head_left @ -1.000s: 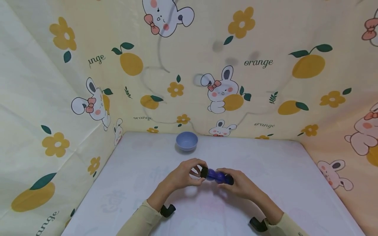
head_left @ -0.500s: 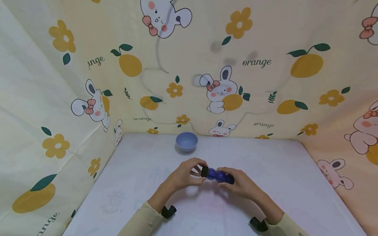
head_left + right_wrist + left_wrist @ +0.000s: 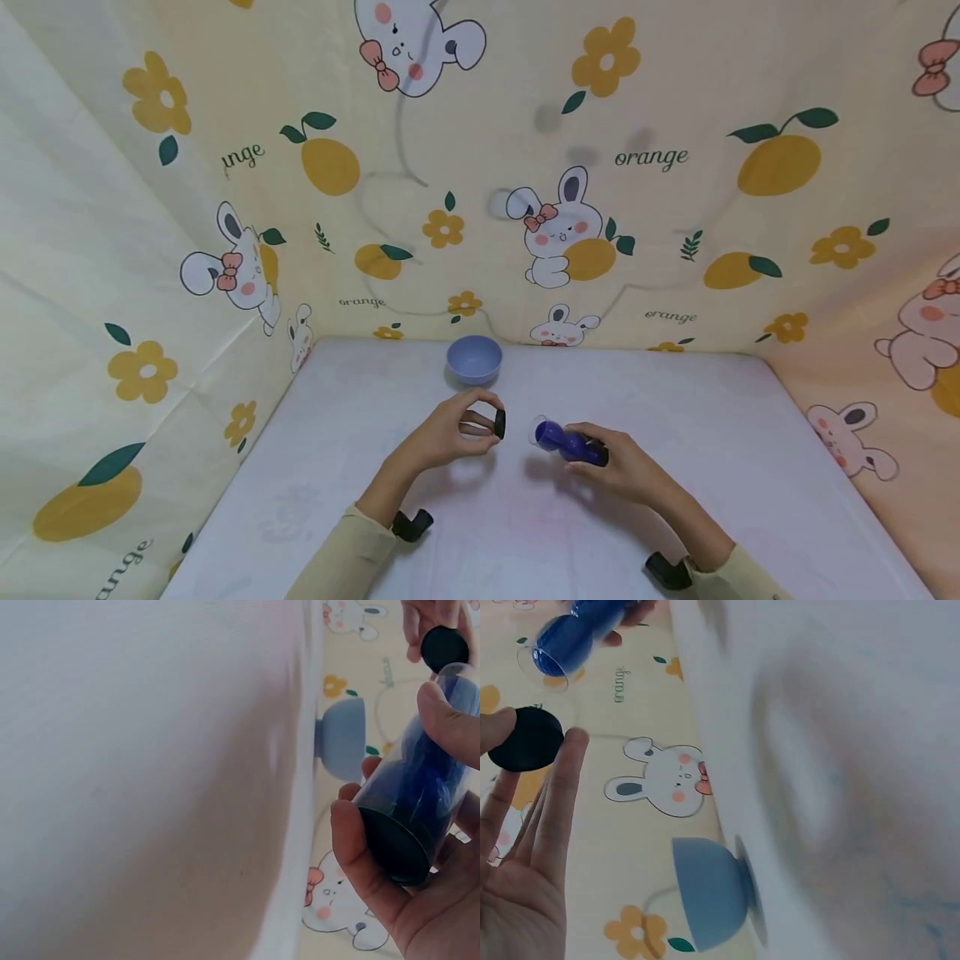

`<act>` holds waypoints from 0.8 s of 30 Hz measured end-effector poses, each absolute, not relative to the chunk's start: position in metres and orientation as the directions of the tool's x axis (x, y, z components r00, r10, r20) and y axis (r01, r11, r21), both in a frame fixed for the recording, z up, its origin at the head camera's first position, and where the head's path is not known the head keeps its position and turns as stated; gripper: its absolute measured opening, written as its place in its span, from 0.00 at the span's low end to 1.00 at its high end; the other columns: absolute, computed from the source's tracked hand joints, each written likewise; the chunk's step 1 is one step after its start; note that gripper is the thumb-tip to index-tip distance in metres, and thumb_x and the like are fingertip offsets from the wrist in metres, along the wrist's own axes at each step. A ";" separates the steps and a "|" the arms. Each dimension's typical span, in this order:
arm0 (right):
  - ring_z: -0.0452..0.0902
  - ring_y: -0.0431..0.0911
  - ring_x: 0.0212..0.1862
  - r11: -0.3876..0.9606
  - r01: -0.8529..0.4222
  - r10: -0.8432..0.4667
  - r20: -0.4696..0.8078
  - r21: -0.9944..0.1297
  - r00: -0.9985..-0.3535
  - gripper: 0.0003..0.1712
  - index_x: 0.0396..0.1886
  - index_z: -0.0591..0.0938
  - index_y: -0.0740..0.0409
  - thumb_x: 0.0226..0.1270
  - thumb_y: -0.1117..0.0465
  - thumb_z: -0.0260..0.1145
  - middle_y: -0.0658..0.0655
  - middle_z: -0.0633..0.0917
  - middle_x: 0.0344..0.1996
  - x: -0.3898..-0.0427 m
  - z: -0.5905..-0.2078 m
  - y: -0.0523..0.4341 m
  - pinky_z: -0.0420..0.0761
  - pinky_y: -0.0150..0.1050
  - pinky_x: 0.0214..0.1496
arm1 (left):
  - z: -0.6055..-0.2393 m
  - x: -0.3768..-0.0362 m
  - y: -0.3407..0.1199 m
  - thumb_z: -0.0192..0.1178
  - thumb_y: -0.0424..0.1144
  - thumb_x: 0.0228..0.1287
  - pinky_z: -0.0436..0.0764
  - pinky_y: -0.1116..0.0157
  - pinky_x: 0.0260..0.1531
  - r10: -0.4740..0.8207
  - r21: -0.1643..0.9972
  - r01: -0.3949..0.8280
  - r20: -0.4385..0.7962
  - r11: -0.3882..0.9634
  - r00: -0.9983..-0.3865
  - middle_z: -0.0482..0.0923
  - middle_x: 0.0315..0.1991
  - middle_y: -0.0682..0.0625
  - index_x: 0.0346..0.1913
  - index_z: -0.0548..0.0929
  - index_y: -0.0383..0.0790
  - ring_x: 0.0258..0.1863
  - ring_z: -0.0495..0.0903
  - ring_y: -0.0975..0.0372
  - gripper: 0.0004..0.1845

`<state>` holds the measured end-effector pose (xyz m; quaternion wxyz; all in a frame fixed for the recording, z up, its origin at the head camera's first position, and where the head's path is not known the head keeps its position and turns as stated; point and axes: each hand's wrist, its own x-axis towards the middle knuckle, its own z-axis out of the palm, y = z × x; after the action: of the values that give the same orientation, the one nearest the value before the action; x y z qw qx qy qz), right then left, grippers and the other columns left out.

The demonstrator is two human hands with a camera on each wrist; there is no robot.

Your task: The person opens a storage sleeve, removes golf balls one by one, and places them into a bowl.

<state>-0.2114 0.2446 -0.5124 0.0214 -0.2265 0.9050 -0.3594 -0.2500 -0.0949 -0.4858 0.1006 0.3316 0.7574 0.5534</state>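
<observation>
My left hand (image 3: 447,432) pinches a round black cap (image 3: 500,423) between thumb and fingertips, apart from the tube. In my right hand (image 3: 628,468) lies a clear plastic tube (image 3: 409,780) with blue balls (image 3: 564,645) inside, held nearly level and raised off the table. Its uncovered end points left toward the cap, and the clear rim shows in the left wrist view. A second black cap (image 3: 394,846) closes the tube's other end, partly behind the right fingers in the head view.
Beyond the hands, a light blue bowl (image 3: 474,362) stands near the back edge of the white-covered table (image 3: 360,400). Patterned cloth (image 3: 465,167) with rabbits and oranges hangs behind and at both sides. A black wrist mount (image 3: 412,525) sits by the left sleeve.
The cap has come off the tube's left end. My left hand has moved left with it, while the right hand has shifted slightly right with the tube, uncovering its open end.
</observation>
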 end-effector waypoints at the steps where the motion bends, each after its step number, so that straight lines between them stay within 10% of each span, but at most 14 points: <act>1: 0.83 0.62 0.61 0.638 -0.390 -0.421 0.123 -0.664 -0.899 0.34 0.69 0.82 0.52 0.67 0.48 0.80 0.65 0.86 0.62 -0.211 -0.513 0.245 0.82 0.62 0.61 | -0.487 -0.251 -0.097 0.72 0.22 0.64 0.88 0.58 0.54 0.609 0.908 0.384 0.211 0.167 -0.765 0.78 0.64 0.42 0.65 0.76 0.37 0.54 0.89 0.54 0.28; 24: 0.83 0.63 0.61 0.642 -0.359 -0.374 0.132 -0.677 -0.918 0.32 0.66 0.82 0.50 0.66 0.49 0.81 0.64 0.86 0.61 -0.209 -0.513 0.246 0.82 0.64 0.62 | -0.517 -0.268 -0.128 0.71 0.27 0.69 0.86 0.57 0.58 0.545 0.863 0.329 0.075 0.384 -0.835 0.81 0.63 0.40 0.65 0.79 0.34 0.57 0.88 0.50 0.24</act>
<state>-0.2092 0.2463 -0.5134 0.0099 -0.2021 0.9061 -0.3716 -0.2678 -0.1282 -0.5175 0.1110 0.2650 0.8244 0.4877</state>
